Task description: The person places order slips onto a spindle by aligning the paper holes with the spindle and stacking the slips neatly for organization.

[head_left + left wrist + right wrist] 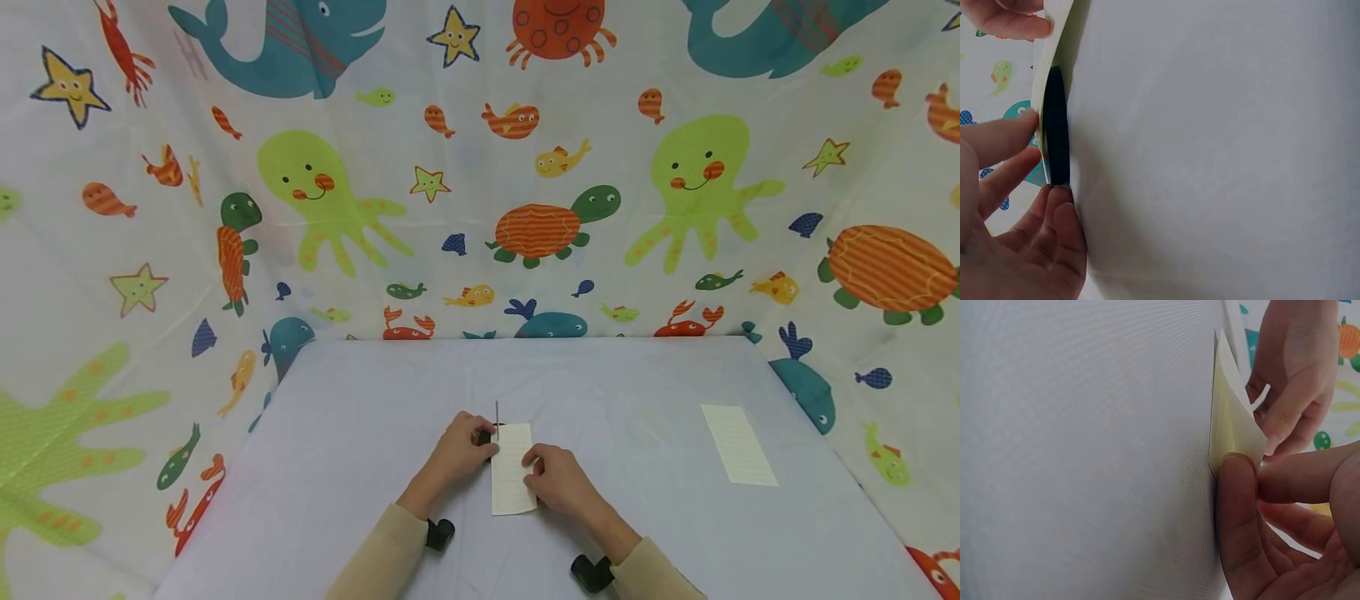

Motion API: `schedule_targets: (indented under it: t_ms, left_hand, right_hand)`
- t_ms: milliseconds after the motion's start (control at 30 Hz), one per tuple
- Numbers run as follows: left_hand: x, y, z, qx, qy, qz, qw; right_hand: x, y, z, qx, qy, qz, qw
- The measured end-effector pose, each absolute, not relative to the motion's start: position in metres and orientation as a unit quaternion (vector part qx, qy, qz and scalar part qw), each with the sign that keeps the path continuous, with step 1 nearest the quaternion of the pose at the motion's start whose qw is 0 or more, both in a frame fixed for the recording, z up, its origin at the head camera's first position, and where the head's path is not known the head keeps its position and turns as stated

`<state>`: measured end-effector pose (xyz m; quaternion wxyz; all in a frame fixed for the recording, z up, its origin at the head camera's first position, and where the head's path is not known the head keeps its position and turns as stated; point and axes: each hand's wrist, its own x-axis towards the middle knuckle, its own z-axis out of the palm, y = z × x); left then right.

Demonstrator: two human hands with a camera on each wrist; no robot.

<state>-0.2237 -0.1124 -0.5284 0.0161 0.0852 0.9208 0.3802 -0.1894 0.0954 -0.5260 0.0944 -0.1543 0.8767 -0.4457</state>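
1. Our left hand (467, 446) pinches the left edge of the cream, rectangular paper sheet (507, 485), beside a flat dark object (1057, 134).
2. Our right hand (558, 481) pinches its right edge, over the white, cloth-covered table (390, 400).
3. We should grip lightly, avoiding creases.

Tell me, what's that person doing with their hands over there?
A person is holding a pale sheet of paper over the white table. The left hand grips its left edge near the far end, and the right hand pinches its right edge. A dark thing sits under the paper by the left hand, but too much is hidden to say what it is. Another pale sheet lies off to the right, with neither hand touching it.
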Motion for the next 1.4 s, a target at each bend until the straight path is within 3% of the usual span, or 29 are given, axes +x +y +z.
schedule_targets:
  t_ms: [900, 1400]
  left_hand:
    - [-0.225, -0.112, -0.53, 0.09, 0.919, 0.382, 0.033]
    - [-0.225, -0.111, -0.525, 0.087, 0.916, 0.39, 0.044]
  right_hand:
    - [-0.184, 0.13, -0.509, -0.227, 0.922, -0.301, 0.088]
    - [-0.18, 0.173, -0.493, -0.193, 0.954, -0.22, 0.063]
